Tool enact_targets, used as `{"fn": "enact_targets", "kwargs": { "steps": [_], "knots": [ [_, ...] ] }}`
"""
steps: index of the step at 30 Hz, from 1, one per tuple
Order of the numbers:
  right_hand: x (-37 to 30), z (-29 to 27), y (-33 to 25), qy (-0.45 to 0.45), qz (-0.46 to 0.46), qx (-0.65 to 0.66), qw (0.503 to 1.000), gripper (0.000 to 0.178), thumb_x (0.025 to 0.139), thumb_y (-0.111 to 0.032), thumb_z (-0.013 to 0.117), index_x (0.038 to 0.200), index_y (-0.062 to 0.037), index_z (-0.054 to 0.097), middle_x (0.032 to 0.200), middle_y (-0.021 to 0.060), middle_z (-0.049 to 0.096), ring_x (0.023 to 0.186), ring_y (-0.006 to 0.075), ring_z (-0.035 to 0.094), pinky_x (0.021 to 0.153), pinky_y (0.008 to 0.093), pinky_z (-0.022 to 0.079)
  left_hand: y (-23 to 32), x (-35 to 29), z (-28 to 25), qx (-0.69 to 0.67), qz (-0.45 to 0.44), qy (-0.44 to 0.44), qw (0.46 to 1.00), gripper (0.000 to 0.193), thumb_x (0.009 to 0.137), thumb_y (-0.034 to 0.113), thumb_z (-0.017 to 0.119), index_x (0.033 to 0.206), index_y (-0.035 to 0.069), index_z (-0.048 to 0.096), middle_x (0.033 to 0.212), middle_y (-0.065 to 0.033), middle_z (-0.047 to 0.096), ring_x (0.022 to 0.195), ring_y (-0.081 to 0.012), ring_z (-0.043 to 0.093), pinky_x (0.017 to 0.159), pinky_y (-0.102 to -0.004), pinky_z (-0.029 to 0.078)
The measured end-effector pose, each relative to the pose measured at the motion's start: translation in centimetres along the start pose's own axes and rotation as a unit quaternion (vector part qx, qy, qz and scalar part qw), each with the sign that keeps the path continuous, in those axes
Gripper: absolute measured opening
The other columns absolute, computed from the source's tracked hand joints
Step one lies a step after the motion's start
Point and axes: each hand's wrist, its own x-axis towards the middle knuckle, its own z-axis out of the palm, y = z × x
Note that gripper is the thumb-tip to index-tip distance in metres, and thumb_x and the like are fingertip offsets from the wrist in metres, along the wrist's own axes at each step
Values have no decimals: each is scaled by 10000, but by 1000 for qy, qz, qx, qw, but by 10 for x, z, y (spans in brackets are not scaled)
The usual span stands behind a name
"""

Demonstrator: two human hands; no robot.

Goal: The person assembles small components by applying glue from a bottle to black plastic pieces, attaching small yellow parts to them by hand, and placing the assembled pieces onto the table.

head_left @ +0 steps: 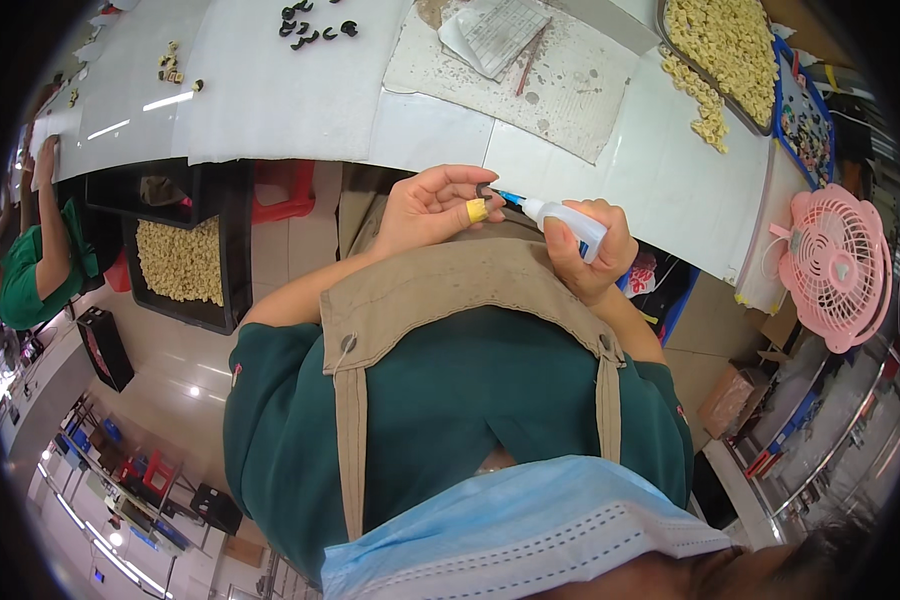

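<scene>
Between the thumb and fingers of my left hand is a small black curved piece. A yellow wrap covers that thumb's tip. My right hand is closed around a squeeze bottle, whitish and translucent, tilted with its blue nozzle pointing left. The nozzle's tip is right beside the black piece; whether they touch is too small to tell. Both hands are over the near edge of the white table. Farther off on the table lie several loose black curved pieces.
A stained board bears papers. Pale small pieces heap on a tray and spill beside it, near a blue tray. A pink fan stands right. Left are a black crate of pale pieces and a person's arm.
</scene>
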Motion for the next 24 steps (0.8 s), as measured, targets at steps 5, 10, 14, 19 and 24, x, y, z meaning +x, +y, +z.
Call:
{"fn": "enact_targets", "kwargs": {
  "steps": [5,10,14,19,24],
  "knots": [
    [2,2,-1,-1,-10,4,1000,226,686,-68,724,835,-9,564,653,75,608,491,125,556,450,216,427,1,0,0,-8,-7,-7,1000,308,850,24,561,1152,-15,513,989,-128,627,905,-185,624,732,-234,496],
    [2,1,-1,-8,-14,6,1000,229,678,-64,729,829,-12,565,652,77,608,492,127,560,449,218,429,-2,0,0,-9,-5,-7,1000,309,852,24,558,1153,-23,509,990,-134,625,907,-192,624,743,-242,498],
    [2,0,-2,2,-24,-10,1000,227,677,-64,730,825,-11,566,649,77,606,493,127,561,449,218,429,-2,0,2,-10,1,-4,1000,310,853,25,557,1156,-23,508,993,-133,625,909,-192,623,743,-241,498],
    [1,0,-2,1,-11,-4,1000,231,675,-65,731,825,-7,566,639,75,599,491,130,561,448,218,428,-1,1,5,-27,-7,22,999,289,833,19,596,1113,-27,537,934,-114,641,834,-138,627,679,-203,485],
    [0,-2,-2,2,-16,2,1000,234,667,-59,728,822,-7,561,621,76,586,473,129,545,439,222,421,-2,0,2,-15,2,-6,1000,311,846,1,556,1151,-28,507,985,-133,622,908,-190,620,781,-258,497]
  ]
}}
